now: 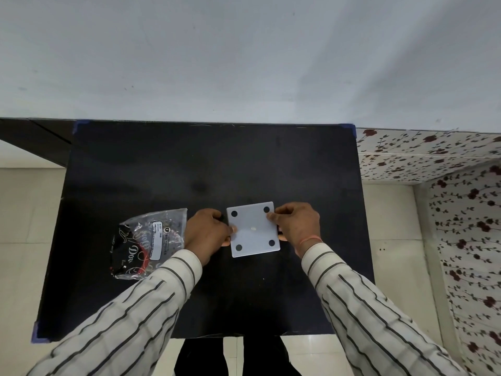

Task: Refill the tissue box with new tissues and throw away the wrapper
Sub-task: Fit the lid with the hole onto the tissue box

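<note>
**Tissue box bottom going back on, wrapper not binned yet**

Striped sleeves reach in, and both hands, left hand (207, 229) and right hand (295, 225), pinch the sides of the tissue box (253, 229) mid-table, white base panel up. Looks refilled, can't see inside though. Empty wrapper (149, 244) lies just left on the table (189, 164). Nothing's in the way.

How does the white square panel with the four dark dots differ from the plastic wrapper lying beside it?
The white panel is flat, rigid-looking and plain apart from its four dark dots; the wrapper is crumpled, clear plastic with red and black print and a label. The left hand and right hand hold the panel at its side edges; the wrapper lies untouched to the left. Both are over the black table.
</note>
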